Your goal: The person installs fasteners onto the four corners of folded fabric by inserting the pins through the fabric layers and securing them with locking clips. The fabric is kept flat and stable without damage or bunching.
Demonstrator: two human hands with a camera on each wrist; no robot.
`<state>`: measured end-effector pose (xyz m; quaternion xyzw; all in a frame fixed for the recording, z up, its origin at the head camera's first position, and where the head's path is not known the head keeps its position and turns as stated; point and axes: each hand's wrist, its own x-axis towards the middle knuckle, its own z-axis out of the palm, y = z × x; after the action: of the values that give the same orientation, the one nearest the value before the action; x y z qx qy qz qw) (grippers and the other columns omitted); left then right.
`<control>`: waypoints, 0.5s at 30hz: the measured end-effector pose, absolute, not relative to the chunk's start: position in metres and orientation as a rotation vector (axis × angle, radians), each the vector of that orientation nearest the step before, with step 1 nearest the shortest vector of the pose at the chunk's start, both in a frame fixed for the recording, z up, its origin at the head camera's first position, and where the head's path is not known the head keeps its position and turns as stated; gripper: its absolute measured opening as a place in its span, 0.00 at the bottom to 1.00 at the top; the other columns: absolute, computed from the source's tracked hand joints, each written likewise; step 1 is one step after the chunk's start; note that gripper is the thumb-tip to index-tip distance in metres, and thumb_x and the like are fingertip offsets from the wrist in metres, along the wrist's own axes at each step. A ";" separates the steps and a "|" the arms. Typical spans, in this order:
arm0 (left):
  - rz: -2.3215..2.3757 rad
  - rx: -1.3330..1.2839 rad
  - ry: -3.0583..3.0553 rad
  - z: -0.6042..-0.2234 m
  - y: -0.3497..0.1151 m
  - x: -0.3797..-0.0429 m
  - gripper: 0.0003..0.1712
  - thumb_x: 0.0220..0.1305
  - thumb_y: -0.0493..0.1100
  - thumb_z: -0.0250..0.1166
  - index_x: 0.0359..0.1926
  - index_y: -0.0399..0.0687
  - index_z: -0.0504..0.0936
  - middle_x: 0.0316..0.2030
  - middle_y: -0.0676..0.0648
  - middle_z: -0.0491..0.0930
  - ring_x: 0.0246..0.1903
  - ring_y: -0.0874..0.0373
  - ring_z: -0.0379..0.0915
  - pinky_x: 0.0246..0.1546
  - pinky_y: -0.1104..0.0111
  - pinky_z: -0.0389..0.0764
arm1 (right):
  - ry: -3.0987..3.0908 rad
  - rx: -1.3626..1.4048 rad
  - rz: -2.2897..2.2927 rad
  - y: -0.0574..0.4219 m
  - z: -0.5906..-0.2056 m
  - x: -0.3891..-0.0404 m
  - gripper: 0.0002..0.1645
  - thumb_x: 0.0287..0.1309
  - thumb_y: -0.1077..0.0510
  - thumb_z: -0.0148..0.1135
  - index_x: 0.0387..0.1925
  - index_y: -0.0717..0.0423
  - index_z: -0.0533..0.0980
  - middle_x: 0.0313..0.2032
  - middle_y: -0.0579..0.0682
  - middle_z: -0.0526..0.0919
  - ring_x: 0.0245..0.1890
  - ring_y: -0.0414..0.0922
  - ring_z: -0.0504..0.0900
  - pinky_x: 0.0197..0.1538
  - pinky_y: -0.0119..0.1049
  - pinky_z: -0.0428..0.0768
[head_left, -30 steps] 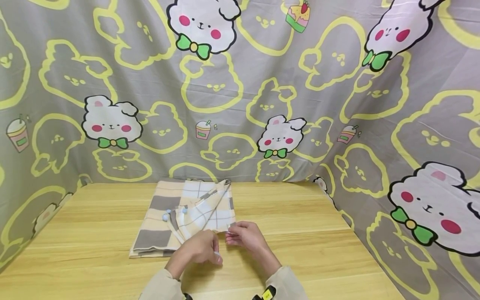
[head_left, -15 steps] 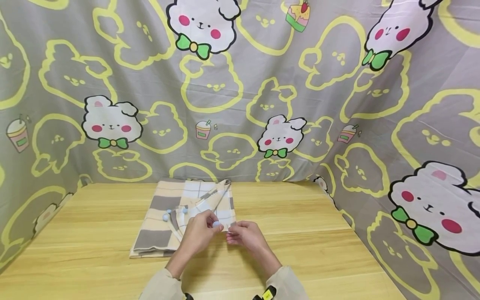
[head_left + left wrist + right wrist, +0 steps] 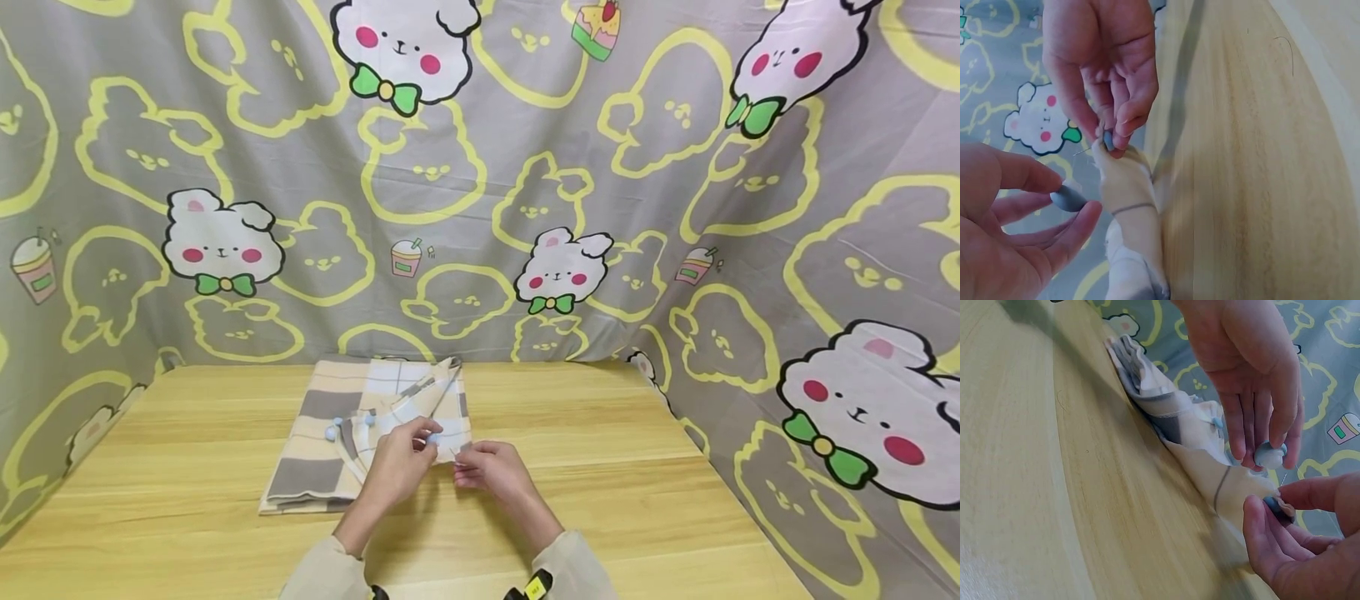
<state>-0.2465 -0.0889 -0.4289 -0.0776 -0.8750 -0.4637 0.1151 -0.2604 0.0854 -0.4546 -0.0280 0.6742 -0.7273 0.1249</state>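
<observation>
A folded plaid cloth (image 3: pixel 318 437) in white, peach and grey lies left of centre on the table. My right hand (image 3: pixel 495 471) pinches its near right corner together with a small blue round clip base (image 3: pixel 1279 510). A thin pin (image 3: pixel 1082 150) sticks out of the cloth there. Close by, my left hand (image 3: pixel 401 462) holds a rounded blue-grey clip cap (image 3: pixel 1068 199) between thumb and fingertips, apart from the pin. In the right wrist view the cap's paler side faces the camera. Several blue clip pieces (image 3: pixel 331 433) sit on the cloth's folded-over flap.
The wood-grain table (image 3: pixel 600 433) extends to both sides of the cloth. A grey curtain (image 3: pixel 465 183) printed with yellow outlines and white rabbits hangs behind it and along its sides.
My left hand has moved from in front of the cloth, up and forward towards the pinched corner, bringing the cap with it. Lately its fingers shifted slightly round the cap. The right hand stays almost still.
</observation>
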 end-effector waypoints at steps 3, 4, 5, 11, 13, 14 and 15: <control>-1.351 -0.251 -2.556 -0.429 -0.089 -0.246 0.15 0.62 0.33 0.63 0.48 0.47 0.88 0.39 0.42 0.89 0.38 0.51 0.86 0.34 0.64 0.83 | 1.961 -0.081 -2.121 0.085 -0.454 -0.261 0.13 0.63 0.66 0.62 0.43 0.76 0.78 0.34 0.61 0.88 0.27 0.40 0.85 0.39 0.35 0.87; -1.349 -0.254 -2.552 -0.429 -0.089 -0.246 0.15 0.63 0.33 0.63 0.49 0.47 0.88 0.39 0.42 0.89 0.38 0.51 0.86 0.34 0.63 0.83 | 1.961 -0.082 -2.122 0.085 -0.454 -0.261 0.12 0.63 0.66 0.62 0.42 0.75 0.78 0.34 0.61 0.88 0.26 0.40 0.85 0.38 0.35 0.87; -1.348 -0.257 -2.550 -0.428 -0.089 -0.246 0.15 0.64 0.34 0.63 0.50 0.47 0.88 0.39 0.42 0.89 0.39 0.51 0.86 0.35 0.63 0.83 | 1.959 -0.082 -2.123 0.085 -0.454 -0.261 0.12 0.63 0.66 0.62 0.42 0.75 0.78 0.33 0.61 0.88 0.26 0.40 0.85 0.38 0.35 0.87; -1.373 -0.275 -2.553 -0.428 -0.087 -0.245 0.10 0.67 0.34 0.63 0.47 0.42 0.85 0.44 0.38 0.88 0.43 0.47 0.87 0.42 0.57 0.85 | 1.956 -0.081 -2.130 0.084 -0.455 -0.261 0.10 0.63 0.66 0.62 0.40 0.73 0.78 0.32 0.59 0.87 0.25 0.40 0.85 0.37 0.35 0.87; -1.391 -0.289 -2.558 -0.428 -0.087 -0.245 0.09 0.68 0.33 0.62 0.46 0.42 0.85 0.45 0.37 0.88 0.41 0.48 0.87 0.38 0.59 0.85 | 1.958 -0.077 -2.127 0.084 -0.456 -0.261 0.09 0.63 0.66 0.62 0.39 0.72 0.78 0.31 0.59 0.87 0.25 0.40 0.85 0.37 0.35 0.86; -1.395 -0.296 -2.561 -0.429 -0.086 -0.245 0.09 0.68 0.33 0.63 0.46 0.42 0.85 0.45 0.37 0.88 0.39 0.50 0.86 0.35 0.61 0.84 | 1.959 -0.076 -2.124 0.083 -0.456 -0.261 0.09 0.63 0.66 0.62 0.38 0.72 0.78 0.31 0.59 0.87 0.25 0.40 0.85 0.37 0.35 0.86; -1.391 -0.305 -2.562 -0.429 -0.086 -0.245 0.09 0.68 0.33 0.63 0.46 0.42 0.85 0.45 0.38 0.88 0.39 0.51 0.86 0.34 0.62 0.83 | 1.960 -0.074 -2.123 0.083 -0.457 -0.261 0.08 0.63 0.66 0.62 0.38 0.72 0.78 0.31 0.59 0.87 0.25 0.40 0.85 0.36 0.35 0.86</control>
<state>-0.2451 -0.0861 -0.4292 -0.1033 -0.8693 -0.4719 0.1048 -0.2615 0.0833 -0.4568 -0.0254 0.6728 -0.7287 0.1253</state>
